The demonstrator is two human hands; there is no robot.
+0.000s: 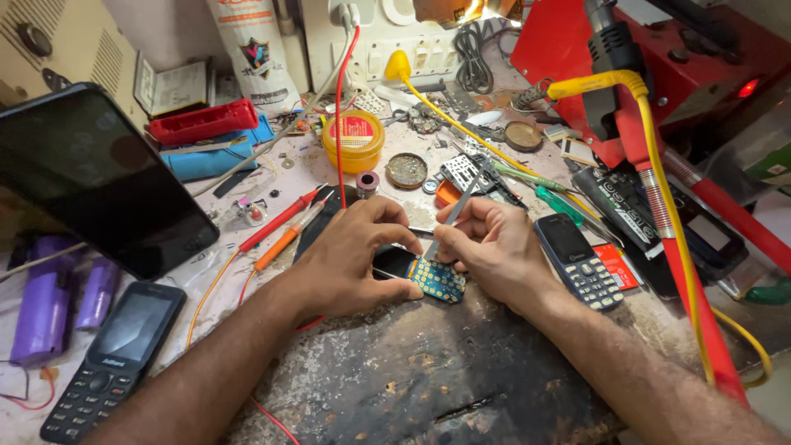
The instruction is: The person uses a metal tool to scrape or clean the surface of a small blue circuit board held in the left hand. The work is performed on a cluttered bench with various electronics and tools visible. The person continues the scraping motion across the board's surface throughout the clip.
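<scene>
Messy and scratched, the dark wooden workbench point(428, 387) is full of small repair things. Near its middle, the left hand point(350, 259) is curled tight around a small opened phone with a blue circuit board dotted with gold spots point(437, 278), pressing it down on the bench. The right hand point(490, 251) pinches thin silver metal tweezers point(456, 210), and their tip comes down to the top edge of the board.

It looks like the work is part way through. The phone's cover is already off, so its inside shows. The board is not out yet, and nothing is put back together.

The board is small and flat, bright blue, with rows of round gold pads. A dark shiny part sits next to it, half hidden under the left hand's fingers.

Just beside the right hand lies a dark blue phone with white buttons point(578, 262). A black phone with buttons point(115, 358) lies far to the left. A round yellow tub with a red label point(353, 140) stands farther back, and red and orange test probes point(284, 227) lie near the left hand.
</scene>
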